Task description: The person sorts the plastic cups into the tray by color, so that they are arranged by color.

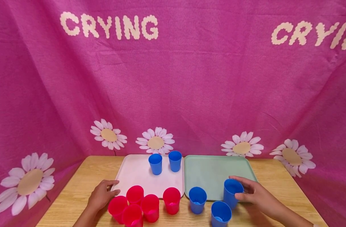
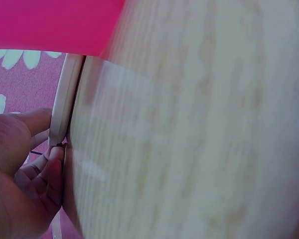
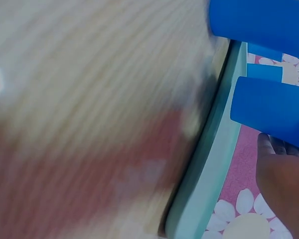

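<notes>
My right hand (image 1: pixel 258 195) holds a blue cup (image 1: pixel 231 189) upright, the thumb on its near side and the fingers behind. That cup overlaps the near right part of the green tray (image 1: pixel 212 170) in the head view. On the other side, my left hand (image 1: pixel 100 194) grips the near left corner of the pale pink tray (image 1: pixel 133 175) between thumb and curled fingers. In the left wrist view the thumb lies against the tray rim (image 2: pixel 65 104), with fingertips at its lower edge. Several red cups (image 1: pixel 150 206) stand upright near that hand.
Two blue cups (image 1: pixel 175 161) stand on the pale pink tray. Two others, a blue cup (image 1: pixel 197 200) and a nearer blue cup (image 1: pixel 221 212), stand before the green tray. The wooden table (image 1: pixel 280 179) ends against a pink daisy-print cloth (image 1: pixel 201 94).
</notes>
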A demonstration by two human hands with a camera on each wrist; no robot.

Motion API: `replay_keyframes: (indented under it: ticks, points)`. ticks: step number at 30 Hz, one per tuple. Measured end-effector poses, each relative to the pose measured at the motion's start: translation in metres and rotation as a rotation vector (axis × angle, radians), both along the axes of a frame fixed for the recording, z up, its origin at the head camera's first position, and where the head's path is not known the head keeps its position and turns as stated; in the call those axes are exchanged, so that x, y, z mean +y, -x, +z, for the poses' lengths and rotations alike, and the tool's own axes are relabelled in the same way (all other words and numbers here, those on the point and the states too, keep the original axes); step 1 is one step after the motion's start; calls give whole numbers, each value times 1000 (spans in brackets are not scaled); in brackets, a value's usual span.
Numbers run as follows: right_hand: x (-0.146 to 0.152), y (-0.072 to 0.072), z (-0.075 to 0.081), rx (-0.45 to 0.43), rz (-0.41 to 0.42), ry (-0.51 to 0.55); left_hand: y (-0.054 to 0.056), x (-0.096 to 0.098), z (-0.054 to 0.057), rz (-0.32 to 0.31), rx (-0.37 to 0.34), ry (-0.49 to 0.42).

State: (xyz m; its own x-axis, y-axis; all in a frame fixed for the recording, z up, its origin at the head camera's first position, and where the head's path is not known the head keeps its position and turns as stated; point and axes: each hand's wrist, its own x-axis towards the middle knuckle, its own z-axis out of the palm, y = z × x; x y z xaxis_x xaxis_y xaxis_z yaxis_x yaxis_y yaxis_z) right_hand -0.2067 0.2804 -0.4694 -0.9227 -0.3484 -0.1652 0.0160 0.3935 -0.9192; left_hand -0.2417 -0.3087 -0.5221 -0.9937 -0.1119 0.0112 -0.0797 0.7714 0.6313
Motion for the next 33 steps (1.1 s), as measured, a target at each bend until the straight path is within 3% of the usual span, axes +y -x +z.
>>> replay_keyframes:
  ticks: [16,21,33]
  points:
    - [-20,33,7,148,77,19,0,1,1,-17,19,18]
    - [-28,47,9,135,52,-10,0,-1,1,-18,26,21]
    - [-52,70,14,156,98,-6,0,-1,-1,-6,-10,5]
